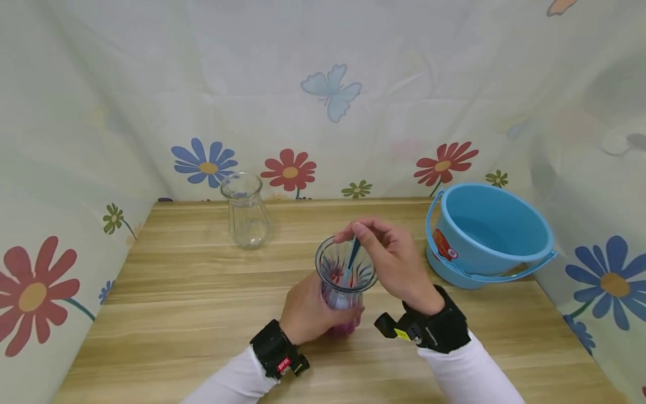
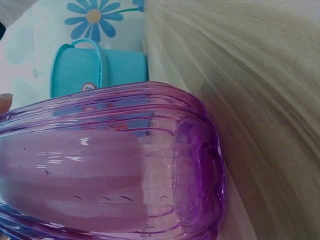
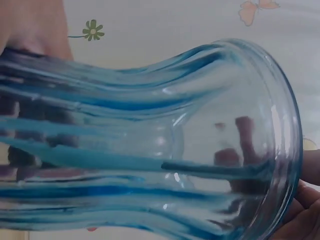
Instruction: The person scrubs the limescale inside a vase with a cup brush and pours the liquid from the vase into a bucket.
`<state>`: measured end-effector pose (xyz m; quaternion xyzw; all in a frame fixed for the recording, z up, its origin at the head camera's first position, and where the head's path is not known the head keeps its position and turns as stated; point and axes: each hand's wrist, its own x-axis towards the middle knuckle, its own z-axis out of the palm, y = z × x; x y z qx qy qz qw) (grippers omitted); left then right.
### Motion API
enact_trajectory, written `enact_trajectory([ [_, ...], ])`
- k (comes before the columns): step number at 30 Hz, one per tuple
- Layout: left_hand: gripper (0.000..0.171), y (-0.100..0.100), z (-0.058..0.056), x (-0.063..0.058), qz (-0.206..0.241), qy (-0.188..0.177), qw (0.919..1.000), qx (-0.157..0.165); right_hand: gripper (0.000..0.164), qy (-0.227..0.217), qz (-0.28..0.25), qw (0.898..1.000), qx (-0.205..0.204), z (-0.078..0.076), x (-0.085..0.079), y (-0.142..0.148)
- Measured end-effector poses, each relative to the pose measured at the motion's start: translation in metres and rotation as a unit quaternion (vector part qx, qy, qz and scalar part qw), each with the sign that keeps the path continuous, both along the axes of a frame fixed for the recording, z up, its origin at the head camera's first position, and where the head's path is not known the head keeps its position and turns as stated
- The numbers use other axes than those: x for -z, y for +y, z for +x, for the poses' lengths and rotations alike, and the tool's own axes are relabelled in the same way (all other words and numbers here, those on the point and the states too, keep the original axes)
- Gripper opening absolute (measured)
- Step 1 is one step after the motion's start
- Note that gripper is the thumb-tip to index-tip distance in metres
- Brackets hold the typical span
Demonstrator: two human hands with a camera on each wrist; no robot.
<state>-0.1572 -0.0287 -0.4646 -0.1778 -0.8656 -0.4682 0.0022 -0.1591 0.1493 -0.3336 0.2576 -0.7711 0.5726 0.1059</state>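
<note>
My left hand [image 1: 310,308] grips a fluted glass vase [image 2: 165,165] around its body. The vase is blue toward its flared rim and purple at the base. My right hand [image 1: 391,255] is at the mouth, pinching a slim blue handle [image 1: 354,252] between thumb and fingers. That handle slants down inside the vase, and its lower end is hard to make out through the glass. In the right wrist view the handle [image 3: 215,170] shows through the clear upper wall, with fingertips [image 3: 305,215] beyond the rim.
A clear glass vase [image 1: 247,219] stands at the back left of the wooden table [image 1: 181,314]. To the right is a light blue bucket [image 1: 484,269] with its handle lowered to the front. A flower-patterned cloth [image 1: 383,140] surrounds the table's back and sides.
</note>
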Motion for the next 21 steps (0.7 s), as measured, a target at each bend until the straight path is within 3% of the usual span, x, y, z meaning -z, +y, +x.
enact_trajectory([
  [7,0.068,0.001,0.000,0.000,-0.009,0.001,0.9999,-0.009,0.028,-0.022,-0.034,0.999,-0.015,0.001,-0.006,-0.006],
  [13,0.068,0.002,0.002,-0.001,-0.006,0.006,0.9998,-0.020,0.032,-0.075,-0.085,0.992,-0.049,0.000,-0.007,-0.005],
  [17,0.069,0.001,0.002,0.000,-0.004,0.003,0.9999,-0.015,0.037,-0.091,-0.055,0.992,-0.065,0.001,-0.011,-0.004],
  [21,0.070,0.001,0.002,0.000,-0.006,0.006,0.9999,-0.010,0.044,-0.105,0.024,0.992,-0.072,0.002,-0.017,-0.006],
])
